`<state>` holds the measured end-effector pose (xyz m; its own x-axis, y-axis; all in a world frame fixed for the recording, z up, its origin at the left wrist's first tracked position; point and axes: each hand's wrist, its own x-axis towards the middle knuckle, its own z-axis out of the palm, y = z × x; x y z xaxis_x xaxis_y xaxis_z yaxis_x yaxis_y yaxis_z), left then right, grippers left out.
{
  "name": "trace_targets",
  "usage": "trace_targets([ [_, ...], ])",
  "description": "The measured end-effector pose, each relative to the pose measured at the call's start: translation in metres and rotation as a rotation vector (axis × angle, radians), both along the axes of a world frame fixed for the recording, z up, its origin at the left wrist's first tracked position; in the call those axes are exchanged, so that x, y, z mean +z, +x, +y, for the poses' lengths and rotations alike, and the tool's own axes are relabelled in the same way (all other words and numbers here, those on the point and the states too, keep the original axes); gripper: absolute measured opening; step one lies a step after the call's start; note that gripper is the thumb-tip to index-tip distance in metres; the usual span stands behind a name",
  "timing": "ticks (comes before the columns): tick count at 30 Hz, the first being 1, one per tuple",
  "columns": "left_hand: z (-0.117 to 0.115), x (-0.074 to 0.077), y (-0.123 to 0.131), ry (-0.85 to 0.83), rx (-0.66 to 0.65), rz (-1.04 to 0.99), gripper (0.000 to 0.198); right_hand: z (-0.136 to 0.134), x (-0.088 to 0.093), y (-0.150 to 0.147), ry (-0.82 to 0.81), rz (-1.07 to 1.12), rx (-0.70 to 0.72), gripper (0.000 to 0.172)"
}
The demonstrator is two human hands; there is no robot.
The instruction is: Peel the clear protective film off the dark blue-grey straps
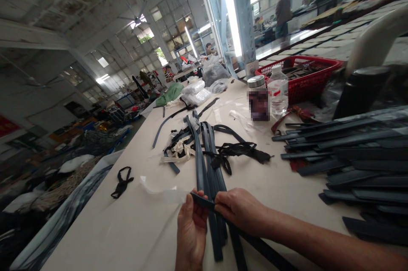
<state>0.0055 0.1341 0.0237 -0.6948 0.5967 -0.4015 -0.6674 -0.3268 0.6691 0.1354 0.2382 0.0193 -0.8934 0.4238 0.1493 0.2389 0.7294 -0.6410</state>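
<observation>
My left hand (pixel 191 230) and my right hand (pixel 240 210) both pinch one dark blue-grey strap (pixel 204 201) just above the near edge of the beige table (pixel 127 220). A clear strip of film (pixel 159 192) trails left from the strap's end at my left thumb. Under my hands lies a bundle of several long dark straps (pixel 204 156) that runs away from me. Beside it sit a tangle of black cord (pixel 237 152) and cream scraps (pixel 178 150).
A big pile of dark straps (pixel 350 156) fills the right side. Behind it stand a jar (pixel 258 99), a water bottle (pixel 278 90), a red basket (pixel 302 75) and a black flask (pixel 360 92). A black cord loop (pixel 122 182) lies left. People work in the background.
</observation>
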Motion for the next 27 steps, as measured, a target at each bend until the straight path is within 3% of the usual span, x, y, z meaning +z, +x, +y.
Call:
trace_targets([
  [3, -0.008, -0.004, -0.006, -0.020, -0.062, 0.154, 0.008, -0.002, 0.003, 0.001, 0.013, -0.011, 0.034, 0.020],
  [6, -0.017, -0.007, -0.016, -0.085, -0.124, 0.375, 0.028, -0.002, 0.008, 0.004, 0.014, -0.014, 0.073, 0.017],
  [8, -0.022, -0.009, -0.019, -0.142, -0.152, 0.486, 0.032, -0.003, 0.009, 0.006, -0.007, 0.000, 0.095, 0.018],
  [13, -0.025, -0.027, -0.004, -0.274, -0.411, 0.470, 0.044, -0.003, 0.009, 0.004, -0.159, 0.017, 0.086, 0.021],
  [16, -0.023, -0.035, 0.002, -0.273, -0.346, 0.372, 0.047, -0.004, 0.008, 0.002, -0.358, 0.023, 0.055, 0.025],
  [18, -0.022, -0.033, -0.009, -0.234, -0.236, 0.297, 0.044, -0.005, 0.008, 0.004, -0.583, 0.002, 0.128, 0.026],
  [20, -0.021, -0.027, -0.029, -0.173, -0.110, 0.240, 0.033, -0.006, 0.008, 0.008, -0.844, -0.045, 0.223, 0.022],
  [22, -0.022, -0.020, -0.044, -0.132, -0.009, 0.217, 0.016, -0.008, 0.006, 0.010, -1.003, -0.088, 0.267, 0.016],
  [24, -0.023, -0.018, -0.044, -0.140, 0.000, 0.199, 0.013, -0.010, 0.003, 0.008, -1.031, -0.102, 0.241, 0.015],
  [27, -0.026, -0.026, -0.013, -0.128, -0.136, 0.161, 0.010, -0.014, 0.000, -0.002, -1.066, -0.061, 0.199, 0.022],
])
